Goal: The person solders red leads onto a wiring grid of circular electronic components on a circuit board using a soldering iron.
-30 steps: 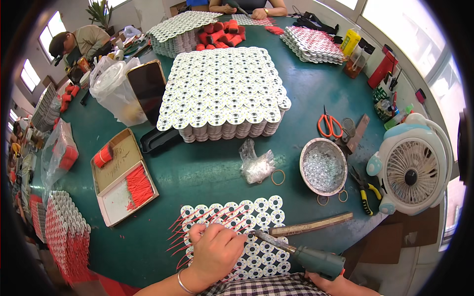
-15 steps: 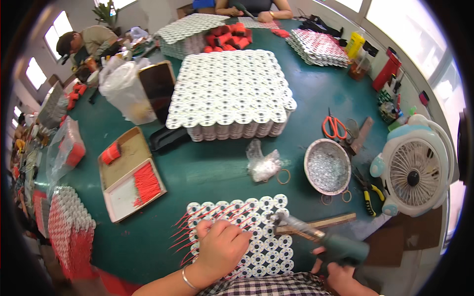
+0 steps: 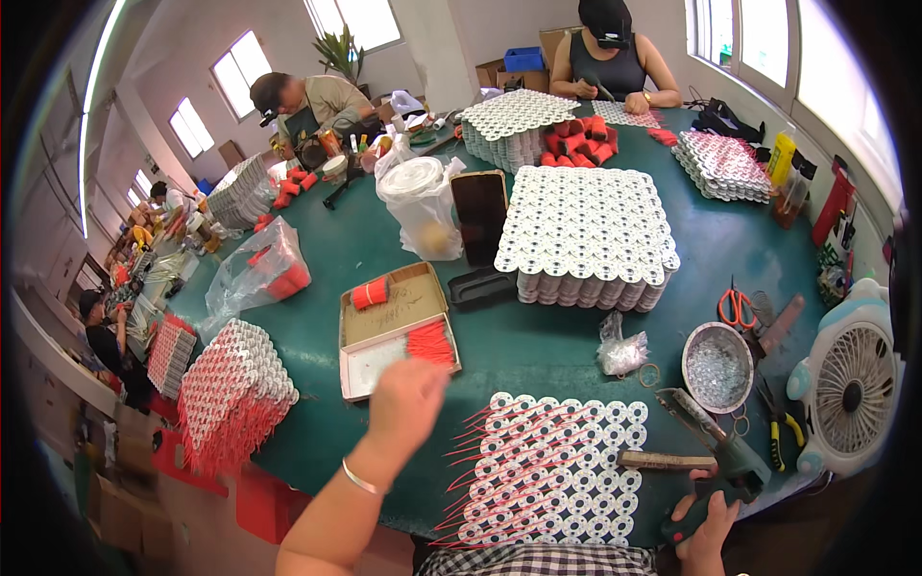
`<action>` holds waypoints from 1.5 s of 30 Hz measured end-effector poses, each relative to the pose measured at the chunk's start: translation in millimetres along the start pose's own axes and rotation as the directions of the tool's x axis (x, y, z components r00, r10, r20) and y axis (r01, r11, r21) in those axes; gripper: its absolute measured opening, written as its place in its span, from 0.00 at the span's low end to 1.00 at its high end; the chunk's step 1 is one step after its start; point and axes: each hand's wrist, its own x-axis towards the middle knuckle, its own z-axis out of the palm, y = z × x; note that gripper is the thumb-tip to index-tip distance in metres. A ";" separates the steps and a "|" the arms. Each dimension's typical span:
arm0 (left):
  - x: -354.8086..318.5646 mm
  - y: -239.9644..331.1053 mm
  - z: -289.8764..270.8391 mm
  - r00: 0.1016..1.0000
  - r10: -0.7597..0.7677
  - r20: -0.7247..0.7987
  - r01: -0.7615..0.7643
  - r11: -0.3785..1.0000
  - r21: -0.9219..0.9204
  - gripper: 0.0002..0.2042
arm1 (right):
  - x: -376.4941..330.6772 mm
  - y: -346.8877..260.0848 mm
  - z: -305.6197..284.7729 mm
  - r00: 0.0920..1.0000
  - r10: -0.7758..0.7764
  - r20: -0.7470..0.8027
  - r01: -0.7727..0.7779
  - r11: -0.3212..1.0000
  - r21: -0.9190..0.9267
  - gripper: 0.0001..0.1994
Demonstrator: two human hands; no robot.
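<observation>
Red wires [image 3: 431, 342] just beyond our nearer left hand [image 3: 411, 396]

The wires lie in an open box [image 3: 361, 372], in from the worktop's [image 3: 509, 363] near edge; we cannot tell their long axis. Our hands are apart: the left's grip is too blurred to read; the right hand [image 3: 709, 526] wraps a green soldering gun [image 3: 743, 465].

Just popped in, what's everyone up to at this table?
Someone has a left hand at the near edge of a cardboard box with red wires; the blur hides whether it holds any. The right hand grips a green gun-shaped tool, right of a sheet of white discs. Red wires lie across its left and middle, none on its rightmost discs. Across the table, another person works too.
</observation>
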 end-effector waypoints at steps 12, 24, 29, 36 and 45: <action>45.9 -55.1 30.2 0.976 -0.132 0.170 0.088 0.965 0.246 0.05 | -0.5 -2.8 4.7 0.997 -0.076 0.030 0.077 0.997 -0.025 0.25; 37.2 -59.1 31.3 0.987 -0.060 0.147 0.035 0.985 0.170 0.06 | -1.6 -1.5 6.3 0.999 -0.042 0.002 0.042 0.999 -0.021 0.25; 39.6 -50.7 29.2 0.993 -0.082 0.087 0.053 0.955 0.292 0.04 | -2.3 -1.0 3.7 0.999 -0.038 -0.010 0.038 0.998 -0.041 0.25; 45.8 -44.6 26.3 0.983 -0.078 0.168 0.010 0.927 0.375 0.05 | -1.7 -3.6 8.0 1.000 -0.026 -0.009 0.026 0.999 -0.039 0.25; 32.4 -56.8 11.8 0.906 -0.423 -0.001 0.405 0.868 -0.286 0.09 | -2.1 -0.8 6.6 0.999 -0.027 -0.024 0.026 0.998 -0.049 0.25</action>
